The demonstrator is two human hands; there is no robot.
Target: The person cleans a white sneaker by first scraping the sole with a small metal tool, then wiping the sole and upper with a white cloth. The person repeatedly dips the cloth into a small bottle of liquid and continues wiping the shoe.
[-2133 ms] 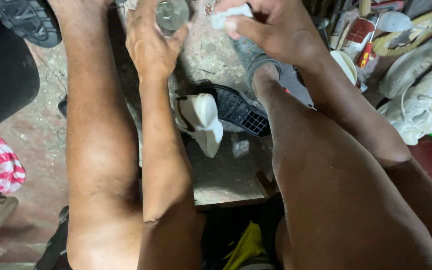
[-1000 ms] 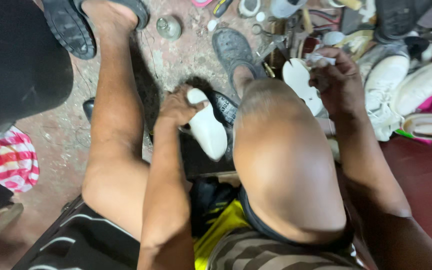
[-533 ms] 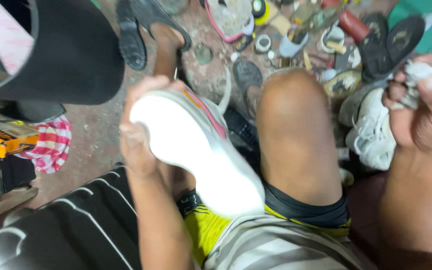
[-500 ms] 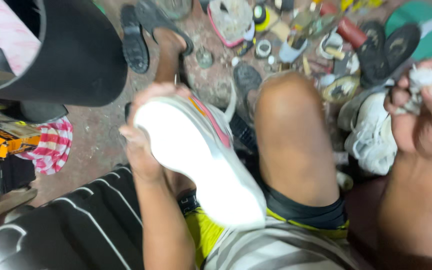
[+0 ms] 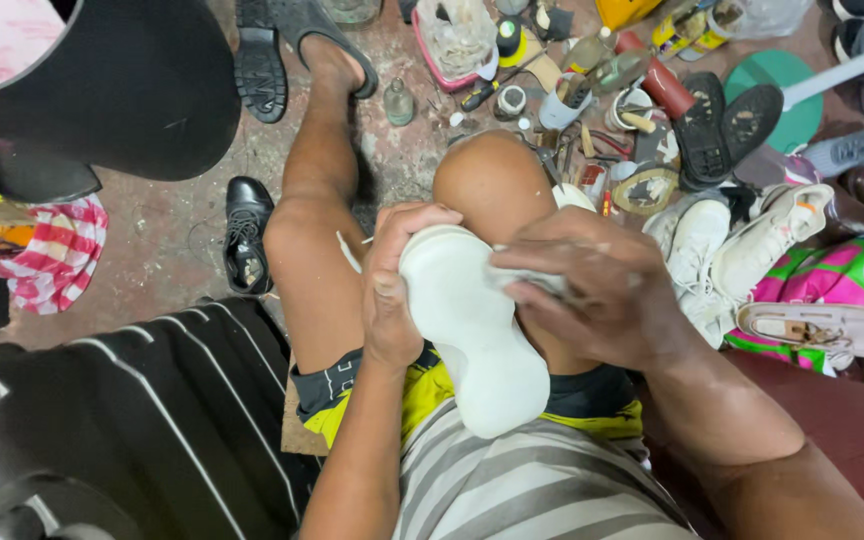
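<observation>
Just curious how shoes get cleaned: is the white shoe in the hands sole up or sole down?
Sole up. The white shoe shows its smooth pale sole to the camera, gripped by the left hand while the right hand presses on it.

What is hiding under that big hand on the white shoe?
The right hand presses a bit of white cloth against the white shoe sole. Only the cloth's edge shows; the rest is covered. The left hand holds the shoe.

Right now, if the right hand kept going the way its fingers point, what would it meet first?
The right hand points leftward and already presses a pale cloth onto the white rubber shoe sole; beyond that, probably the left hand, though depth is unclear.
</observation>
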